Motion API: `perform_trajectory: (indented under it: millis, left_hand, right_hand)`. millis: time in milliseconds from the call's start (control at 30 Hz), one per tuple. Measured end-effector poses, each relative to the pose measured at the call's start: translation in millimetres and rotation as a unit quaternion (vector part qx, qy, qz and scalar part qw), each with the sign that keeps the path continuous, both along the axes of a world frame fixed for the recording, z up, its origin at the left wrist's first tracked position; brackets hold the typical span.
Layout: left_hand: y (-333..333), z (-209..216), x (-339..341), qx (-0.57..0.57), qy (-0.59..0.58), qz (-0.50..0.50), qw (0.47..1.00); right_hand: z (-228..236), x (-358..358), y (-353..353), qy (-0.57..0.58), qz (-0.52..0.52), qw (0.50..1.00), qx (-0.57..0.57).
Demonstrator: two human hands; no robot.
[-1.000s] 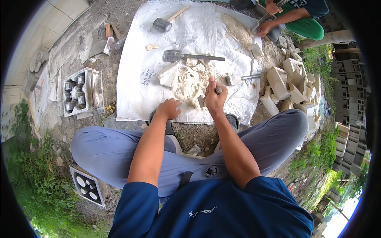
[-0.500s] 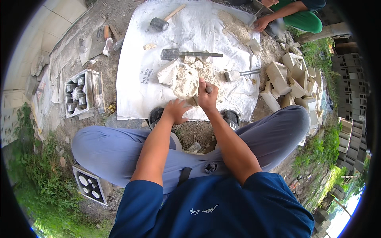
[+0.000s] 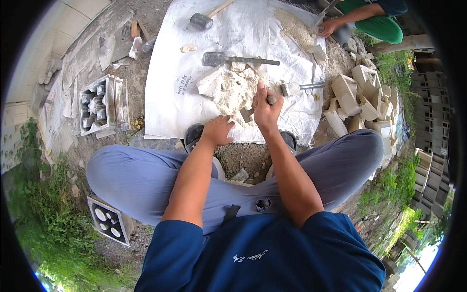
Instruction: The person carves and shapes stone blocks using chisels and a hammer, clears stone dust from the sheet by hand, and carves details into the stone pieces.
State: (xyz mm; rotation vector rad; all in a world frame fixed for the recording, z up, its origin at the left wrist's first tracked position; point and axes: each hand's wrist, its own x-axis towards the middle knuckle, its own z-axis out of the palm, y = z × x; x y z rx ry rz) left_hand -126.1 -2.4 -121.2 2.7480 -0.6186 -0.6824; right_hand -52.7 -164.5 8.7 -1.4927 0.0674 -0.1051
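Observation:
On a white woven sheet [image 3: 168, 109] lies a heap of pale crushed rubble [image 3: 236, 92], with larger broken chunks at its left and far sides. My right hand [image 3: 266, 109] is wrapped round the handle of a short tool, whose flat, dull metal head [image 3: 247, 115] rests at the heap's near right edge. The tool's exact kind is unclear. My left hand [image 3: 219, 130] lies at the near edge of the heap, fingers spread and holding nothing. Beyond the heap sits a long-handled tool with a broad dark head [image 3: 214, 59]; right of it is a metal-handled hammer [image 3: 291, 89].
A mallet [image 3: 201, 21] lies far left on the sheet. Broken hollow blocks [image 3: 348, 97] are piled at right. A metal mould [image 3: 97, 109] stands at left. A co-worker's hand [image 3: 330, 27] works at far right. My shoes [image 3: 193, 134] touch the near edge.
The view has shifted slightly. My right hand and the tool's head have moved right and a little away from my left hand. My left hand still lies spread beside the heap.

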Motion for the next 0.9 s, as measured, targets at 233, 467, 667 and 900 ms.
perform_trajectory:
  millis: [233,467,667,900]
  left_hand:
    - [-1.9,-13.1,6.4,-0.013,0.012,-0.02,1.0]
    - [2.6,-17.9,15.6,-0.063,0.029,0.0,0.998]
    - [19.1,-42.5,-6.9,-0.107,-0.038,0.05,0.992]
    - [20.0,-46.8,0.0,-0.073,0.006,0.022,0.997]
  right_hand:
    - [-45.2,-1.2,-3.9,-0.017,0.006,0.991,-0.133]
    - [-58.4,-2.6,-11.6,-0.014,0.018,0.992,-0.123]
    - [-11.9,-1.3,1.6,-0.014,0.024,0.996,-0.08]
    - [-36.4,2.5,0.6,-0.024,0.037,0.987,-0.153]
